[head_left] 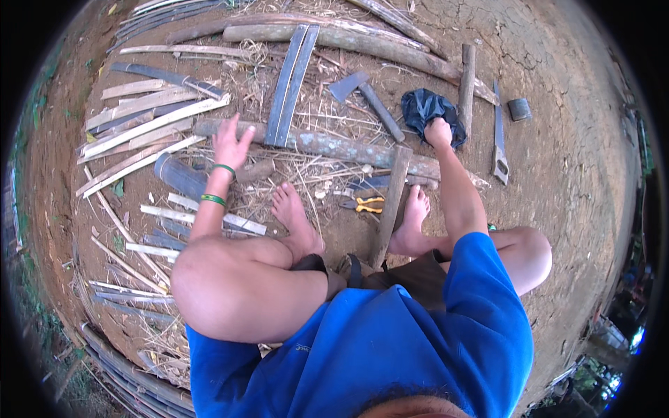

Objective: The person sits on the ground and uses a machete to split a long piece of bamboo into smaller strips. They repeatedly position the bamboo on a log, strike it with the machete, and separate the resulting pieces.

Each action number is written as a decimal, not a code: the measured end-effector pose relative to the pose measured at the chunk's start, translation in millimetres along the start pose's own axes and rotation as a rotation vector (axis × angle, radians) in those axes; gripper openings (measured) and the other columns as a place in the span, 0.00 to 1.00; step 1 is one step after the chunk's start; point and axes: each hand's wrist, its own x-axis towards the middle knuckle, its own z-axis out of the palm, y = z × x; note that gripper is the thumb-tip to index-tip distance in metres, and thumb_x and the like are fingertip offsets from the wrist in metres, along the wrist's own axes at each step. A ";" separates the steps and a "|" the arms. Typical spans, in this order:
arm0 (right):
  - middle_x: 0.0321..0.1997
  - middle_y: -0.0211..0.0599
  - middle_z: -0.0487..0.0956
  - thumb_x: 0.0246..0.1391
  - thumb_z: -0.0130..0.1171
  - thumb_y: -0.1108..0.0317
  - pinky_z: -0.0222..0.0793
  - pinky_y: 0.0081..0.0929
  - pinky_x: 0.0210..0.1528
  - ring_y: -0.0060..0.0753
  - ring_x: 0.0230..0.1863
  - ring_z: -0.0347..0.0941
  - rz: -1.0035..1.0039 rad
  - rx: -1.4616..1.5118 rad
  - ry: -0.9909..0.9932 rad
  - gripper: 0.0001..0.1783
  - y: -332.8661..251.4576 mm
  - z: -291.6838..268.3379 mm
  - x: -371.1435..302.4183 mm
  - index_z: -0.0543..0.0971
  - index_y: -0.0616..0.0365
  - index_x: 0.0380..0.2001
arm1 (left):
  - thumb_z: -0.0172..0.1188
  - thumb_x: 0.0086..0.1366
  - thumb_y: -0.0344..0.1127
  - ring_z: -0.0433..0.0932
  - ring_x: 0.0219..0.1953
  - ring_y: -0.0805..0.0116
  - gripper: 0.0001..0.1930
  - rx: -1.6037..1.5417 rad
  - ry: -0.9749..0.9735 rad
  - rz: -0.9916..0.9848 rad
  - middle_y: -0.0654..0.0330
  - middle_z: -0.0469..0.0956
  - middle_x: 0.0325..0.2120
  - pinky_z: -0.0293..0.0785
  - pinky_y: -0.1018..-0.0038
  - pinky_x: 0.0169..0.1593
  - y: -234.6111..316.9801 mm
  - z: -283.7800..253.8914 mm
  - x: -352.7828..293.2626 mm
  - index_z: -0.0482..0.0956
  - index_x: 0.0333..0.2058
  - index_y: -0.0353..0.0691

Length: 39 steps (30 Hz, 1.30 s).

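Note:
My right hand is closed on the near edge of a crumpled black plastic bag on the ground; its fingertips are hidden. My left hand, its fingers spread, hovers at or just over the left end of a log; whether it touches is unclear. Two dark split bamboo strips lean across that log. A hatchet lies between the strips and the bag. Yellow-handled pliers rest on the dirt between my bare feet. Beside them, a wooden stick slants against the log.
To the right of the bag lie a handsaw, a short post and a small dark cylinder. Many split bamboo pieces spread on the left. Long poles cross the far side. Shavings litter the ground.

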 end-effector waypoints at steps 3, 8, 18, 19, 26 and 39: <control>0.44 0.61 0.83 0.56 0.59 0.62 0.78 0.48 0.52 0.60 0.49 0.81 0.008 0.037 -0.017 0.16 -19.0 -4.2 -12.9 0.86 0.64 0.37 | 0.57 0.69 0.58 0.61 0.71 0.42 0.33 0.062 -0.056 0.054 0.37 0.67 0.65 0.53 0.52 0.73 -11.8 -68.4 -4.8 0.71 0.65 0.44; 0.39 0.60 0.84 0.54 0.59 0.64 0.79 0.48 0.51 0.61 0.44 0.82 -0.149 -0.084 0.050 0.13 4.8 -43.8 9.2 0.86 0.62 0.34 | 0.59 0.69 0.53 0.71 0.64 0.47 0.29 0.097 -0.247 0.088 0.43 0.75 0.59 0.66 0.60 0.67 -2.5 -170.3 2.3 0.74 0.62 0.40; 0.33 0.37 0.87 0.51 0.56 0.66 0.80 0.37 0.43 0.39 0.35 0.85 -0.128 -0.326 -0.467 0.13 -97.1 -198.1 29.2 0.88 0.58 0.32 | 0.61 0.70 0.45 0.79 0.55 0.50 0.23 0.212 -0.196 0.302 0.50 0.83 0.49 0.72 0.62 0.60 93.7 -242.7 21.4 0.76 0.58 0.38; 0.36 0.37 0.88 0.51 0.57 0.67 0.79 0.38 0.45 0.40 0.38 0.86 -0.100 -0.339 -0.509 0.12 -90.0 -187.7 36.8 0.88 0.58 0.34 | 0.61 0.70 0.44 0.79 0.54 0.50 0.23 0.205 -0.233 0.323 0.50 0.83 0.48 0.72 0.62 0.60 110.1 -238.4 26.1 0.76 0.58 0.38; 0.40 0.51 0.86 0.51 0.58 0.70 0.81 0.43 0.47 0.49 0.43 0.85 -0.381 -0.296 -0.110 0.11 -129.8 -137.4 4.9 0.87 0.60 0.35 | 0.63 0.67 0.47 0.81 0.51 0.48 0.21 0.110 -0.220 0.416 0.52 0.85 0.45 0.74 0.60 0.57 132.7 -178.8 49.0 0.80 0.54 0.43; 0.37 0.47 0.80 0.53 0.61 0.68 0.79 0.47 0.37 0.55 0.39 0.80 -0.808 0.135 -0.038 0.06 -238.7 71.1 -36.2 0.84 0.58 0.28 | 0.66 0.63 0.36 0.85 0.35 0.61 0.12 -0.447 -0.030 0.249 0.54 0.86 0.33 0.79 0.69 0.38 105.1 9.9 157.4 0.84 0.44 0.38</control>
